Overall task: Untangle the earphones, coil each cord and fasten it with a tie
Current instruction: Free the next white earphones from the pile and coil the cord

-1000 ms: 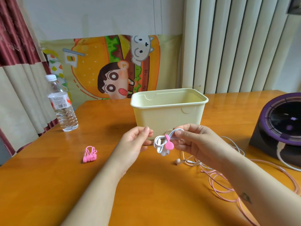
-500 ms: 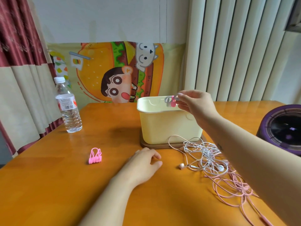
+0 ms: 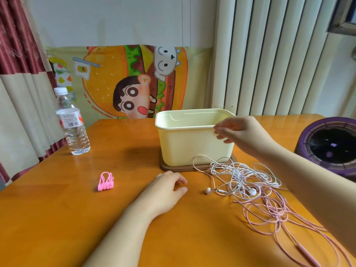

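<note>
Hovering at the rim of the bin (image 3: 185,147), our right grip (image 3: 237,132) had its fingers loose and apart, holding nothing we could make out through the blur, while our left grip (image 3: 165,187) lay relaxed and open on the worktop (image 3: 77,218) between the ties (image 3: 106,182) and the cords (image 3: 244,180). The white and pink cords lay tangled together just before the bin, so we judged untangling to be the step in hand; the next move would call for pinching one earbud (image 3: 208,190) and drawing its cord free.

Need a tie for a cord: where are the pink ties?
Head view: the pink ties lie bunched on the table, left of the left hand and in front of the water bottle.
</note>
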`<move>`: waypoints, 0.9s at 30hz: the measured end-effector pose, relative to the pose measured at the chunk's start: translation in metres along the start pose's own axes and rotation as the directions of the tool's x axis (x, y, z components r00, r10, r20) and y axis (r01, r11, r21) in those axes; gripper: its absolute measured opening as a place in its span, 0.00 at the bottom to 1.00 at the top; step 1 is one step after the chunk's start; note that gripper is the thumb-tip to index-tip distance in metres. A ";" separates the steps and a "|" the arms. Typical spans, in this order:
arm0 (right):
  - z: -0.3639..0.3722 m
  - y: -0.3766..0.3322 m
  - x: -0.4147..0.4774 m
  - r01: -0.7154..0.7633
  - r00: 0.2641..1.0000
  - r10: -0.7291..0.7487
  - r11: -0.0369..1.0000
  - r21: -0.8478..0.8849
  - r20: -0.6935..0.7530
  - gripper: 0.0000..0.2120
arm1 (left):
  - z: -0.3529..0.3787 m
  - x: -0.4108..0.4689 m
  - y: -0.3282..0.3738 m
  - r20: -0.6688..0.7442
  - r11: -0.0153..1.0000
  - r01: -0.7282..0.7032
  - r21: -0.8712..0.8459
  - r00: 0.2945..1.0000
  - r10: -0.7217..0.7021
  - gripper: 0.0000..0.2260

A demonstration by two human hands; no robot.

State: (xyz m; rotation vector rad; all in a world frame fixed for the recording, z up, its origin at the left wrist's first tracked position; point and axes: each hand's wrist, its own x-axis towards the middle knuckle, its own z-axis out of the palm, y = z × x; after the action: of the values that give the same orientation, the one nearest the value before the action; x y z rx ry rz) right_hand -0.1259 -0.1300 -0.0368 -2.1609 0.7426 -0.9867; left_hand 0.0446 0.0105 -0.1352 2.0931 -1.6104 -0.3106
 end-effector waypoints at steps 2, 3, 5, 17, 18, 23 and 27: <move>-0.007 0.005 -0.011 0.021 0.984 0.015 0.980 -0.198 0.176 0.06 | 0.002 0.000 0.002 -0.001 1.000 -0.019 -0.010 1.000 0.019 0.10; -0.010 0.010 -0.015 0.030 0.969 0.048 0.951 -0.309 0.242 0.06 | 0.003 -0.001 0.003 -0.001 0.999 -0.031 -0.017 1.000 0.031 0.10; -0.012 0.022 -0.020 0.024 0.964 0.104 0.883 -0.468 0.244 0.09 | 0.006 -0.002 0.006 0.002 0.999 -0.048 -0.022 0.999 0.048 0.10; -0.009 0.035 -0.027 0.012 0.837 0.312 0.811 -0.585 0.449 0.15 | 0.009 -0.004 0.011 -0.060 0.991 -0.102 -0.089 0.993 0.097 0.07; -0.010 0.029 -0.026 0.007 0.866 0.266 0.840 -0.543 0.423 0.11 | 0.009 -0.005 0.014 -0.089 0.985 -0.124 -0.117 0.990 0.114 0.07; -0.015 -0.003 -0.022 0.000 0.948 0.108 0.941 -0.339 0.299 0.06 | 0.009 -0.009 0.041 -0.264 0.875 -0.257 -0.410 0.952 0.155 0.12; -0.011 -0.030 -0.028 -0.040 0.928 0.083 0.992 -0.123 0.363 0.10 | 0.006 -0.013 0.068 -0.176 0.705 -0.199 -0.680 0.979 0.107 0.22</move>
State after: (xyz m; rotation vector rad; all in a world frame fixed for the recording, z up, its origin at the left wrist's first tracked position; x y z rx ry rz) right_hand -0.1436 -0.0949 -0.0210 -2.3147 0.6901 -0.4914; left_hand -0.0196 0.0083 -0.1078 1.3548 -1.2964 -0.6101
